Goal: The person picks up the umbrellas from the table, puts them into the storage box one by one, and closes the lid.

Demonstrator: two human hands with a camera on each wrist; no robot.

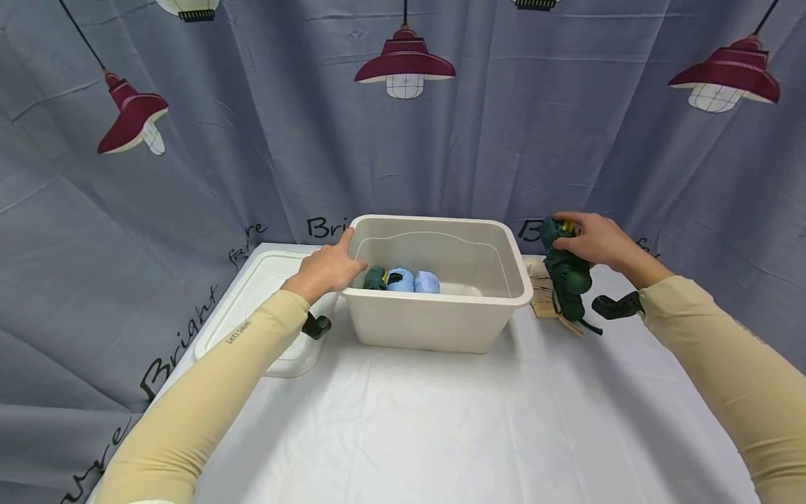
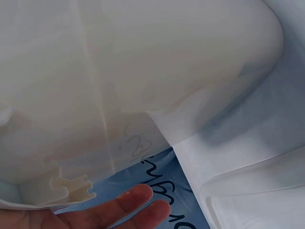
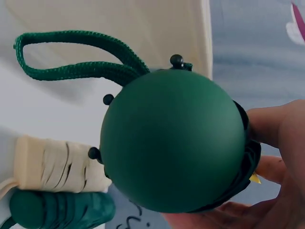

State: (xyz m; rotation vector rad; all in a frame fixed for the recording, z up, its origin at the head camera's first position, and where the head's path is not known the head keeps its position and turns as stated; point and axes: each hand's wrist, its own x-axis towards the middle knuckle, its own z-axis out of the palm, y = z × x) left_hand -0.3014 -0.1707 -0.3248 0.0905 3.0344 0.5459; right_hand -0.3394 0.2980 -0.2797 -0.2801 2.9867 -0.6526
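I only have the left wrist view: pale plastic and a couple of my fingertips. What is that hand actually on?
Observer: The left hand rests on the left rim of the white bin, thumb up at the corner.
Operator: Anything in the bin?
Observer: Yes, three folded umbrellas lie at its left end: a dark green umbrella and two light blue umbrellas.
Operator: And my other hand?
Observer: The right hand grips a green umbrella, folded, to the right of the bin, above the table.
Operator: Is anything left over there?
Observer: A beige umbrella and another green one lie on the table beside it.
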